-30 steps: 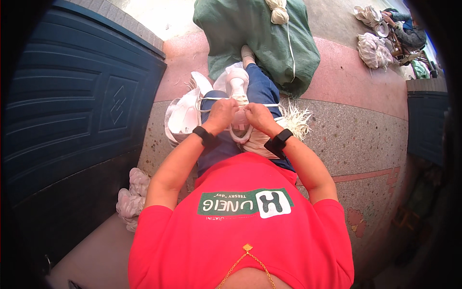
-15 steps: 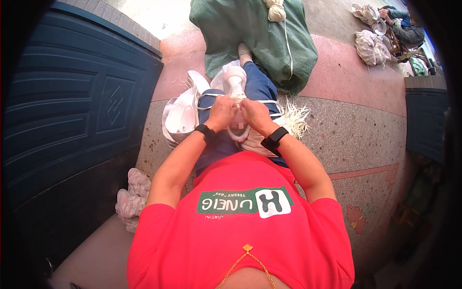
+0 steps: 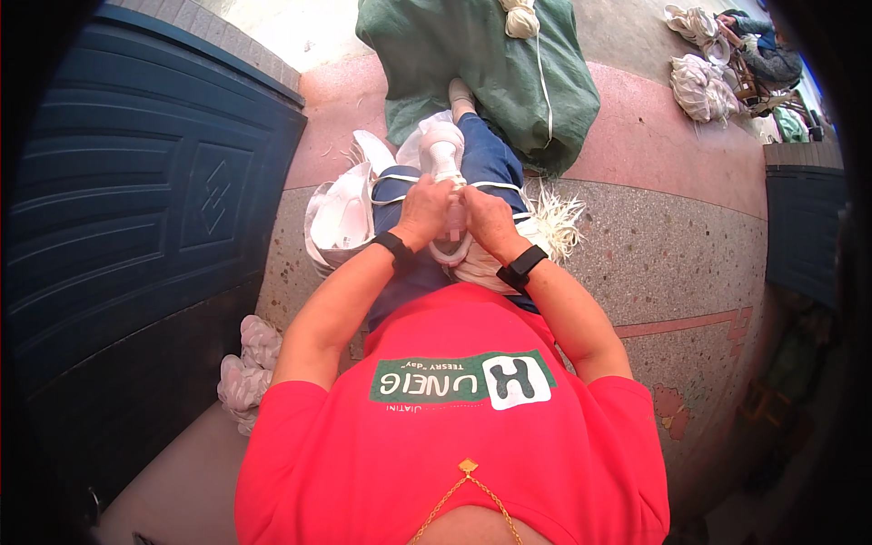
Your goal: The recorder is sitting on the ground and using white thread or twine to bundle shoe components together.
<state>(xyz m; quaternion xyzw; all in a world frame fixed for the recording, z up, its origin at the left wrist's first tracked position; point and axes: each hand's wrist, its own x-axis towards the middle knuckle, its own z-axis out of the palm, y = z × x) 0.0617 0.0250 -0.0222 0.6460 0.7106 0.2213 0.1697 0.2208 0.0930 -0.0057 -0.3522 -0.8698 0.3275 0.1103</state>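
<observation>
Left hand: your left hand is closed on the near end of the white shoe, from its left.
Right hand: your right hand is clamped on its right, both hands together.
Shoe: on your lap, long axis running straight away from you, toe far.
Beside: white bag left; green sack beyond.
</observation>
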